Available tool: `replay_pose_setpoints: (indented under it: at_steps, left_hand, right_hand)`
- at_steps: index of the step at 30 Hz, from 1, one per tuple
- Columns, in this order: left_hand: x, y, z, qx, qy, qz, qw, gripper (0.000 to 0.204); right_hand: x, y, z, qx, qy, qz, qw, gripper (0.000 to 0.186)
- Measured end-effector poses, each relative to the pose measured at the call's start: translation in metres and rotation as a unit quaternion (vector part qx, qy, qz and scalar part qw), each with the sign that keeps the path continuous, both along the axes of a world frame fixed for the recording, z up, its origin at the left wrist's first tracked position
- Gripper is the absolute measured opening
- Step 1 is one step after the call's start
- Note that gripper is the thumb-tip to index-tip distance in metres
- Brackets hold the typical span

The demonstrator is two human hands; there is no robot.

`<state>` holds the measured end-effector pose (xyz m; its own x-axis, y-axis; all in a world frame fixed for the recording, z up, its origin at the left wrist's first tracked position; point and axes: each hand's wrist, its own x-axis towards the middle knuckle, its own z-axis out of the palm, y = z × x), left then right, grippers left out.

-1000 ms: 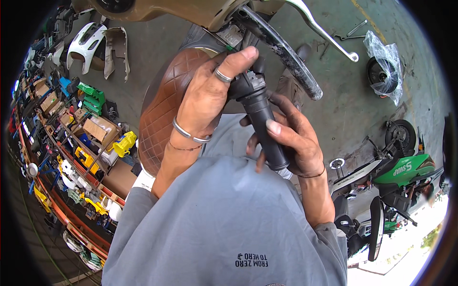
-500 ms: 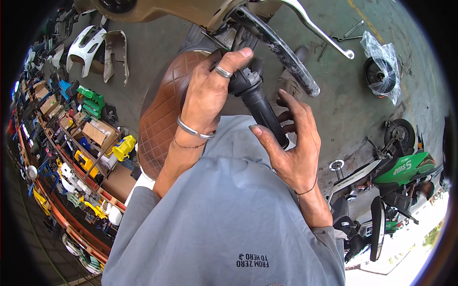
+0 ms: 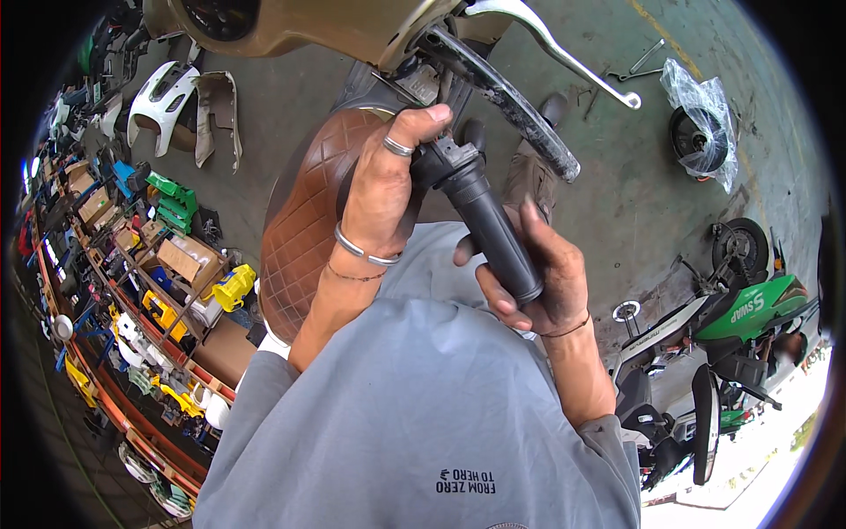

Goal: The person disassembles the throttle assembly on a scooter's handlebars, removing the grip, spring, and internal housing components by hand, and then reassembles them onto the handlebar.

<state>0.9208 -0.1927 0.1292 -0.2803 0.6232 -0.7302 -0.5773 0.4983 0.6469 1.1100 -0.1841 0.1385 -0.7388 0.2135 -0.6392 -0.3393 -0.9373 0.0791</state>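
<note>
A black twist throttle grip [image 3: 490, 231] slants down and right in front of my shirt, off the handlebar. Its thick collar end is in my left hand [image 3: 384, 167], thumb laid over the top, a ring and a bracelet showing. My right hand [image 3: 559, 275] cups the ribbed lower end, with fingers curled beneath and tips showing on the near side. Just beyond the grip runs the scuffed black handlebar tube [image 3: 507, 93], bare at its end. A silver brake lever [image 3: 568, 51] curves out beside it. Both belong to a scooter with a bronze front cover [image 3: 317, 33].
The scooter's brown quilted seat [image 3: 304, 212] lies left of my hands. A shelf rack [image 3: 132, 291] packed with parts and cartons lines the left side. Wrenches [image 3: 643, 62], a plastic-wrapped wheel [image 3: 696, 137] and a green motorbike [image 3: 749, 313] stand or lie to the right.
My right hand has gone from spread fingers around the grip to cupping its lower end from beneath. The grip's free end has shifted slightly down and right; my left hand keeps its hold.
</note>
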Motion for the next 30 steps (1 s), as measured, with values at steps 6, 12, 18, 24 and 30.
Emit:
replay_pose_setpoints:
  at_steps: [6,12,18,24,30]
  left_hand:
    - [0.003,-0.007,-0.023,0.017,0.016,0.052,0.998,0.024]
    - [-0.004,-0.006,-0.024,0.022,0.001,0.068,0.997,0.024]
    - [-0.003,-0.011,-0.027,0.024,0.057,0.058,0.996,0.024]
    - [-0.010,-0.013,-0.028,0.024,0.015,0.060,0.998,0.023]
    - [-0.002,-0.016,-0.028,0.035,-0.001,0.098,0.995,0.026]
  right_hand:
    - [-0.013,-0.024,-0.003,0.603,-0.347,0.132,0.706,0.051]
    - [-0.010,-0.013,-0.007,0.035,-0.021,-0.002,0.999,0.043]
    - [-0.022,-0.034,-0.004,0.580,-0.345,0.118,0.728,0.050]
    - [-0.014,-0.021,-0.007,0.016,-0.033,-0.001,0.999,0.057]
    - [-0.023,-0.043,-0.015,0.623,-0.333,0.090,0.702,0.052]
